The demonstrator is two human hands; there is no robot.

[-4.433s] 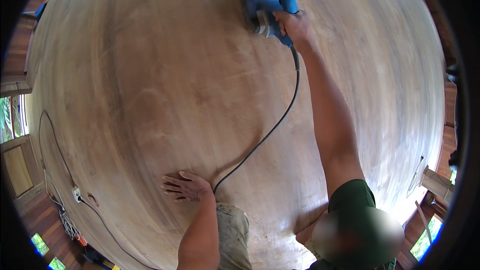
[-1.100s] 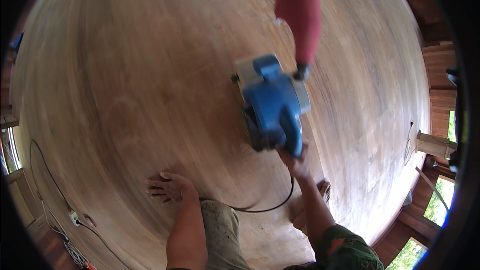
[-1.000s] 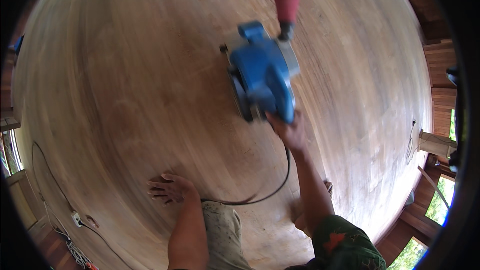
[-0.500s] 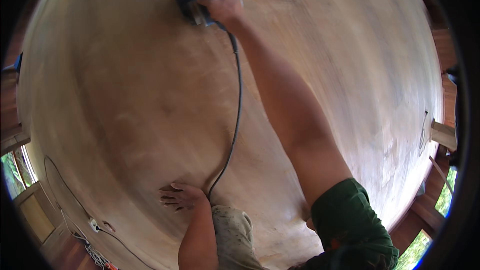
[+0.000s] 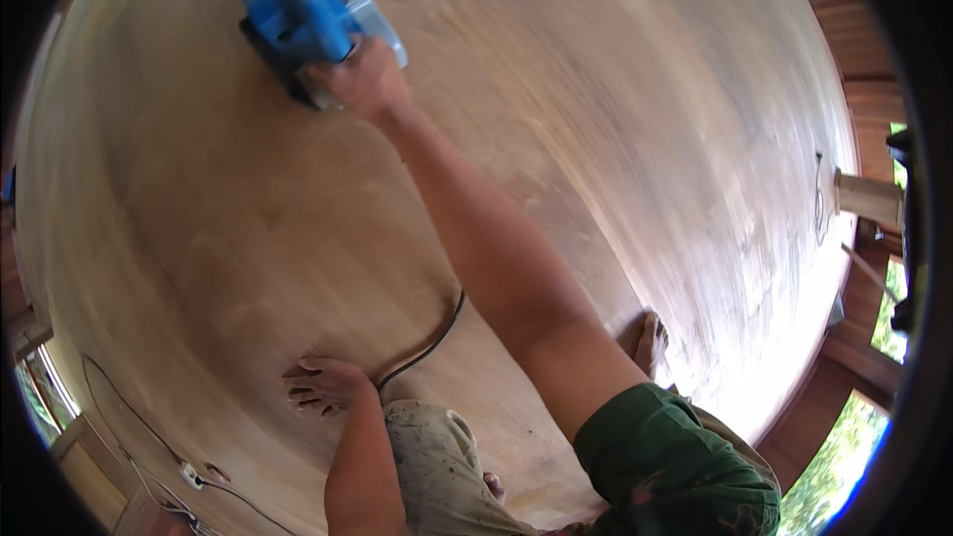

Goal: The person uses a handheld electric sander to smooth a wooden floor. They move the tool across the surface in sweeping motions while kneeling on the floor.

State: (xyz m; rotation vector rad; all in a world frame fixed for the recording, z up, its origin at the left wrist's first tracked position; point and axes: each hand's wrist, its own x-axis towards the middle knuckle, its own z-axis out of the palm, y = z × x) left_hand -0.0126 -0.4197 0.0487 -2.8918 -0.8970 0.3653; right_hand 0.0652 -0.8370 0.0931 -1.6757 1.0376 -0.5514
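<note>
My right hand (image 5: 369, 81), arm stretched far forward, is closed around the rear handle of a blue belt sander (image 5: 298, 15). The sander rests on a broad brown wooden surface (image 5: 288, 218), at the far left of centre. Its underside is hidden. Close to my body, my left hand (image 5: 326, 387) lies flat on the wood with fingers spread, holding nothing. A black power cord (image 5: 437, 342) runs past my left wrist and disappears beneath my right forearm.
At the lower left, a white socket connector (image 5: 191, 474) and dark cable lie on the wood. A thin cord loop (image 5: 819, 203) lies at the right edge. My bare foot (image 5: 650, 342) is right of my arm. Wooden posts (image 5: 869, 199) stand beyond the rim.
My right hand has drawn the sander left and nearer. The view has shifted, and my foot now shows right of my arm. My left hand stays flat on the wood.
</note>
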